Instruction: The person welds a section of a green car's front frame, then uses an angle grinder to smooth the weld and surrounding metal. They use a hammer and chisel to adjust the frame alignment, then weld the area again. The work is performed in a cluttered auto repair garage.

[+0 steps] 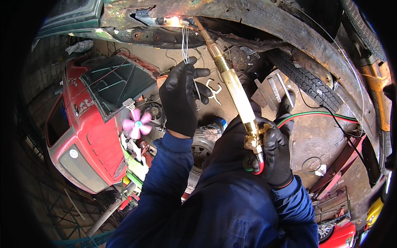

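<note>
My left hand (178,101), in a black glove, pinches a folded bundle of thin filler wire (185,43). The wire's upper ends reach up to a bright orange glow on the rusty car body (285,18). In my right hand (278,155), also black-gloved, is the valve end of a brass gas welding torch (237,91). Its copper tip slants up and left, close beside the glow; whether it touches the metal I cannot tell. Red and green hoses (314,113) run from the handle area toward the right.
A tyre (306,76) sits under the car body at right. To the left stands a red vehicle (89,144), with a pink fan (137,123) beside it. Metal plates (271,89) and a white bent metal piece (215,91) lie on the floor. Wires hang at right.
</note>
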Demonstrator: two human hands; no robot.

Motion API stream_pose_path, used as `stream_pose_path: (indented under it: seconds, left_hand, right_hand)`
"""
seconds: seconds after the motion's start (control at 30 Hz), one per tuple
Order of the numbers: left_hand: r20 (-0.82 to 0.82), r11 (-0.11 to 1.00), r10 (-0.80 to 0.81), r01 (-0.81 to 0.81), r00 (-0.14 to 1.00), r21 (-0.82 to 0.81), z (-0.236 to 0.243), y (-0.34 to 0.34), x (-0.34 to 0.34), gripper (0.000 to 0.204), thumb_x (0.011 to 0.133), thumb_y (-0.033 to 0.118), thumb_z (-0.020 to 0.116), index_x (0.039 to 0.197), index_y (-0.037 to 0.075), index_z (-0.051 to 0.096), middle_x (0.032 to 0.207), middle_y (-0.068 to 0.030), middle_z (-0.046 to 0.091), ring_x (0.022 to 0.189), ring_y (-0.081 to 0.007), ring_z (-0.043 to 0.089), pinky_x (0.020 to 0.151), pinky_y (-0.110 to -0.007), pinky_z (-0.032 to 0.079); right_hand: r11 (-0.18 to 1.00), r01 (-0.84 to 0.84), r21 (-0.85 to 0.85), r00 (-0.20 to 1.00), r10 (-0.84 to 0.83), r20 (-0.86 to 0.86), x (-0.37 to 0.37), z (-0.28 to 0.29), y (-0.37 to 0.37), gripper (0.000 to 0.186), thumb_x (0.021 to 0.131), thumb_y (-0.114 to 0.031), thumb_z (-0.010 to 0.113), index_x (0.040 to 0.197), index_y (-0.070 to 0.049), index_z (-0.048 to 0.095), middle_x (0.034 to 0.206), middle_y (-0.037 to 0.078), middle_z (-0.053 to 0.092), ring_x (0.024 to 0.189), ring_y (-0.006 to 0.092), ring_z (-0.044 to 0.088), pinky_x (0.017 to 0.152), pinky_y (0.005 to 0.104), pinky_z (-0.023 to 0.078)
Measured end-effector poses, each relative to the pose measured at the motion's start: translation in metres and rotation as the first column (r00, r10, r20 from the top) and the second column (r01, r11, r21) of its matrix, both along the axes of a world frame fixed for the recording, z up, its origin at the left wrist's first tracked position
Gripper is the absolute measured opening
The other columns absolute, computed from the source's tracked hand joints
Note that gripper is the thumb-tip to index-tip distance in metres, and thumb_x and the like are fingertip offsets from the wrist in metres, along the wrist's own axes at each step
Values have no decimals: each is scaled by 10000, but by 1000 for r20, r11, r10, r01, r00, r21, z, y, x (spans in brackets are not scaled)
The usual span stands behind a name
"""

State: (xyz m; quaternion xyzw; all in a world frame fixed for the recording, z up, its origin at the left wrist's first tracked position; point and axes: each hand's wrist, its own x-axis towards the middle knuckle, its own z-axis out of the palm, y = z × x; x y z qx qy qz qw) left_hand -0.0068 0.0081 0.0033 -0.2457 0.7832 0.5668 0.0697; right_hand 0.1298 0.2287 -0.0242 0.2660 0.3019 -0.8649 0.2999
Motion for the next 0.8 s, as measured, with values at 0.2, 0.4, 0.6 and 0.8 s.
stream_pose_path:
  seconds: [0.2, 0.4, 0.6, 0.8]
  left_hand:
    - [-11, 999, 11, -10, 1000, 38, 0, -1, -1, 531, 1160, 409, 544, 1422, -40, 655, 1084, -154, 809, 674, -130, 671, 573, -277, 514]
    - [-54, 999, -44, 45, 998, 7, -2, -5, 0, 441, 1184, 308, 518, 1418, -41, 653, 1077, -159, 809, 655, -140, 681, 554, -278, 519]
    - [-71, 999, -46, 46, 996, 6, -4, -5, -2, 425, 1178, 311, 532, 1404, -23, 667, 1070, -170, 811, 635, -153, 693, 546, -280, 518]
    - [-49, 999, -44, 44, 998, 2, 0, -4, -1, 415, 1194, 280, 495, 1401, -34, 671, 1077, -137, 821, 677, -136, 696, 573, -273, 533]
  right_hand:
    - [1000, 12, -14, 999, -12, 42, 1, 0, 1, 534, 1146, -582, 548, 1324, -82, 611, 911, 93, 725, 511, 112, 602, 484, 298, 529]
    - [1000, -10, 14, 1000, 10, 4, -1, 2, 2, 552, 1145, -590, 543, 1321, -72, 611, 901, 91, 719, 512, 115, 603, 486, 298, 527]
    - [1000, -15, 26, 1000, 16, -17, -2, 1, 3, 565, 1145, -595, 537, 1321, -63, 609, 899, 86, 714, 518, 111, 601, 490, 295, 523]
    - [1000, -13, -2, 1000, 13, 3, 0, 0, 4, 566, 1142, -593, 543, 1326, -61, 605, 905, 89, 715, 519, 112, 602, 489, 301, 524]
